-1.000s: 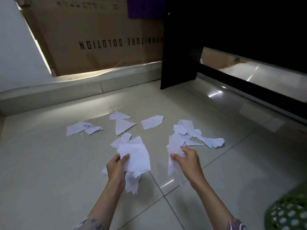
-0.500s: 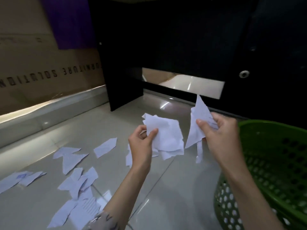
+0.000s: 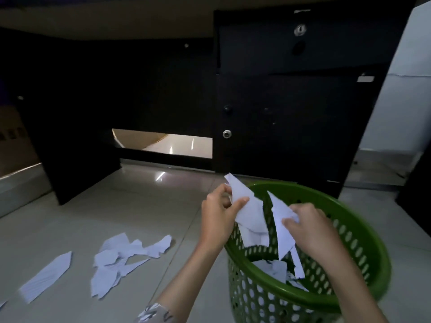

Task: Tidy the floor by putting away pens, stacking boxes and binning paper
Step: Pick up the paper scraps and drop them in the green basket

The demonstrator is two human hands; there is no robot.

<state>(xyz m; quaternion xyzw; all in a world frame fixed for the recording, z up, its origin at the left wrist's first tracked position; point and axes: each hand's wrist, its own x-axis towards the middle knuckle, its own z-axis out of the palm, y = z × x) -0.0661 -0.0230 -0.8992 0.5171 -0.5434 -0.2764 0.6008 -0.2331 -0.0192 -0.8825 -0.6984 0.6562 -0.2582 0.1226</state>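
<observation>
Here, both hands over green bin (image 3: 363, 236) — left hand (image 3: 219, 217), right hand (image 3: 310, 227) gripping torn paper (image 3: 251, 213)

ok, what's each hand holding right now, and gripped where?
Left hand pinches a bunch of torn paper near its upper end; right hand grips another torn scrap around its middle. Both hang over the green basket.

Two bare forearms reached out from the bottom edge, nothing worn on either wrist. The left hand (image 3: 218, 220) and right hand (image 3: 311, 231) were bare too, no rings or gloves showing. Down at the left elbow sat a sleeve (image 3: 154, 313), light grey fabric with dark scribbled marks printed across it.
</observation>
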